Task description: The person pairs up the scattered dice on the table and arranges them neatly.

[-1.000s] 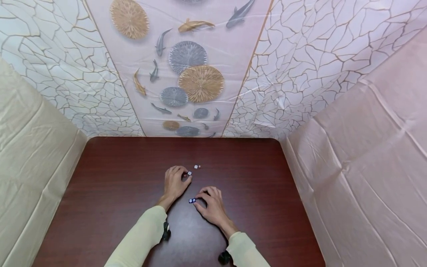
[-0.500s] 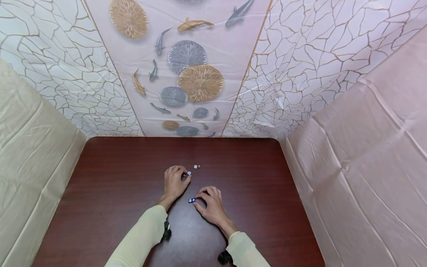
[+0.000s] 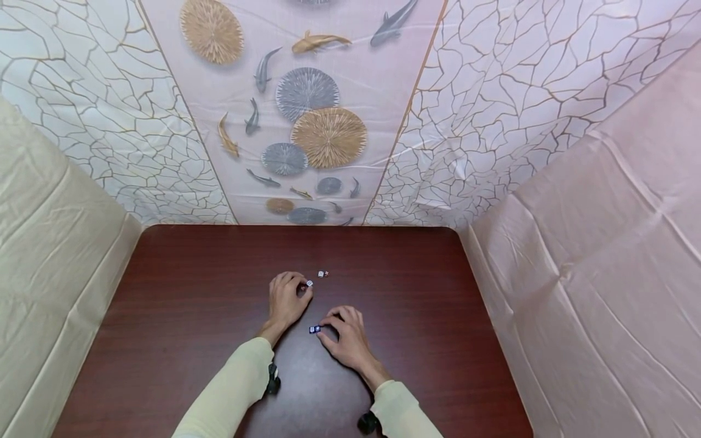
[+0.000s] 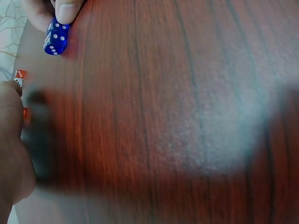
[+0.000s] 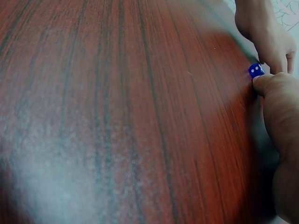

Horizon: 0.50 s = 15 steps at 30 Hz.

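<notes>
My right hand (image 3: 347, 340) pinches a blue die (image 3: 317, 328) with white pips between thumb and index finger. A second blue die (image 3: 312, 330) sits against its left side. In the left wrist view, the blue die (image 4: 57, 39) nearest the camera hides part of its neighbour by the fingertips. Farther back, my left hand (image 3: 287, 298) has its thumb and index tip at a white die (image 3: 309, 283), pinching it. A red die (image 3: 303, 288) lies in the curve of that hand, partly hidden. The right wrist view shows one blue die (image 5: 255, 70) by the thumb.
Just beyond the left hand, a white die (image 3: 320, 274) and a red die (image 3: 326, 274) stand side by side. All lie on a dark red-brown wooden table (image 3: 416, 274). Patterned cloth (image 3: 328, 182) hangs along its back edge, with beige cloth (image 3: 547, 255) at the sides.
The left hand has drawn slightly to the left, and the white die at its fingertips has shifted with it. The right hand and the blue dice look unmoved.
</notes>
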Each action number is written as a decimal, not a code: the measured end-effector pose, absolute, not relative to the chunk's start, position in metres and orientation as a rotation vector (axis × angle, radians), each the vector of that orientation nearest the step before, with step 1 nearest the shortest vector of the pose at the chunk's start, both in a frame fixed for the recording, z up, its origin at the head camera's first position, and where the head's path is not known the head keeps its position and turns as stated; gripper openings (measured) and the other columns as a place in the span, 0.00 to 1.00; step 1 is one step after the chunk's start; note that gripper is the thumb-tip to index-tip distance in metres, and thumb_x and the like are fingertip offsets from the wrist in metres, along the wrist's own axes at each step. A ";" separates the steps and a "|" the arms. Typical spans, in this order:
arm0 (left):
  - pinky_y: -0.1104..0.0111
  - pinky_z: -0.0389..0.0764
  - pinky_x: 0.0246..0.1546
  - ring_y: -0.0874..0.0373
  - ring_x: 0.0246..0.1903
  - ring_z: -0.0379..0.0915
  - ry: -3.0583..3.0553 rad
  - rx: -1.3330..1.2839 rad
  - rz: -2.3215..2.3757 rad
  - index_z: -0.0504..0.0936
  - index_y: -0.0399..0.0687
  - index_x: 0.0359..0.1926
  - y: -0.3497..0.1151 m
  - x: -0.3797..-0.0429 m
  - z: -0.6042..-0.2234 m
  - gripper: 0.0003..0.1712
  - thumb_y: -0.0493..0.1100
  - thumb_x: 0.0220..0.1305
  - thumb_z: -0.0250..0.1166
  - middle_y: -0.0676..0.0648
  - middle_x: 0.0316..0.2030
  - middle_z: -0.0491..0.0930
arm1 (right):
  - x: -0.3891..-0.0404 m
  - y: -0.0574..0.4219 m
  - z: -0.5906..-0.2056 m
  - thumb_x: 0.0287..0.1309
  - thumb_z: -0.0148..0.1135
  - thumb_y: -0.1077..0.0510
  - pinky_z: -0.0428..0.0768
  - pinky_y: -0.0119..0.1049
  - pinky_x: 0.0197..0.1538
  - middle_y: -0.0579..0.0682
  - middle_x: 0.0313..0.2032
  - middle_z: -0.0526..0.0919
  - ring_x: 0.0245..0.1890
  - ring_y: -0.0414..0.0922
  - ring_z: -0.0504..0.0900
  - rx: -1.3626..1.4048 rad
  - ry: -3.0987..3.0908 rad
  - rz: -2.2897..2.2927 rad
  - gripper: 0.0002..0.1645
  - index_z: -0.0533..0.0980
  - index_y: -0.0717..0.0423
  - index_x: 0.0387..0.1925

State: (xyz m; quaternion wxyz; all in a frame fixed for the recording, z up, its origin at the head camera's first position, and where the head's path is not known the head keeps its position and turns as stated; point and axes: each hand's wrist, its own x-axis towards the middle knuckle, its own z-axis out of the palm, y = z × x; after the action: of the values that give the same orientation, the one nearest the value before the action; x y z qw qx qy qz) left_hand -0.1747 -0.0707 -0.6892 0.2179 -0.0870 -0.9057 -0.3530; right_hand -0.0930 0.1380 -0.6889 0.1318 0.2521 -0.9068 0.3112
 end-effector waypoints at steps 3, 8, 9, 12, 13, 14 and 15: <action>0.35 0.76 0.69 0.36 0.56 0.84 -2.462 -0.258 -1.009 0.93 0.41 0.40 -0.071 -0.174 -0.688 0.08 0.37 0.61 0.81 0.40 0.47 0.92 | -0.093 0.138 -0.689 0.63 0.85 0.51 0.74 0.60 0.69 0.49 0.52 0.87 0.58 0.52 0.81 0.729 -2.636 0.907 0.11 0.91 0.45 0.45; 0.35 0.75 0.69 0.37 0.56 0.83 -2.396 -0.296 -1.049 0.93 0.40 0.40 -0.072 -0.171 -0.684 0.08 0.37 0.61 0.81 0.41 0.47 0.92 | -0.094 0.138 -0.690 0.64 0.85 0.52 0.73 0.60 0.69 0.49 0.52 0.87 0.58 0.53 0.81 0.735 -2.628 0.930 0.11 0.91 0.46 0.45; 0.35 0.74 0.69 0.37 0.56 0.84 -2.385 -0.302 -1.056 0.93 0.40 0.40 -0.073 -0.170 -0.683 0.08 0.37 0.61 0.81 0.41 0.47 0.92 | -0.094 0.138 -0.690 0.64 0.85 0.52 0.73 0.61 0.69 0.50 0.51 0.87 0.58 0.54 0.81 0.741 -2.623 0.930 0.11 0.91 0.46 0.45; 0.36 0.74 0.69 0.37 0.56 0.84 -2.366 -0.324 -1.072 0.93 0.41 0.41 -0.076 -0.164 -0.681 0.07 0.37 0.62 0.81 0.41 0.47 0.92 | -0.094 0.138 -0.690 0.65 0.84 0.52 0.73 0.62 0.69 0.50 0.52 0.87 0.58 0.55 0.81 0.748 -2.633 0.943 0.11 0.91 0.47 0.46; 0.36 0.74 0.68 0.37 0.56 0.84 -2.362 -0.330 -1.079 0.93 0.41 0.41 -0.078 -0.162 -0.681 0.08 0.37 0.62 0.82 0.41 0.48 0.92 | -0.094 0.138 -0.689 0.65 0.84 0.52 0.73 0.62 0.69 0.50 0.52 0.87 0.58 0.55 0.81 0.748 -2.639 0.948 0.11 0.91 0.47 0.46; 0.36 0.74 0.68 0.37 0.55 0.84 -2.357 -0.340 -1.089 0.93 0.41 0.41 -0.079 -0.159 -0.680 0.08 0.36 0.62 0.82 0.41 0.48 0.92 | -0.094 0.138 -0.689 0.66 0.83 0.52 0.73 0.62 0.70 0.51 0.52 0.87 0.58 0.55 0.81 0.748 -2.646 0.951 0.11 0.91 0.47 0.47; 0.36 0.74 0.67 0.38 0.55 0.84 -2.359 -0.347 -1.098 0.93 0.41 0.41 -0.080 -0.157 -0.680 0.08 0.36 0.62 0.82 0.41 0.48 0.92 | -0.094 0.139 -0.689 0.66 0.83 0.52 0.73 0.62 0.70 0.51 0.52 0.87 0.58 0.56 0.81 0.748 -2.649 0.955 0.11 0.91 0.47 0.47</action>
State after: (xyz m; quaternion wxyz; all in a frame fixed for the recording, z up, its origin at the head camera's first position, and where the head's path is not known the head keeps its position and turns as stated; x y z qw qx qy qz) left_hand -0.1568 -0.0803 -0.6799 0.2554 -0.1278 -0.8688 -0.4045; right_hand -0.0937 0.1386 -0.6892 0.1136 0.2551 -0.9033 0.3255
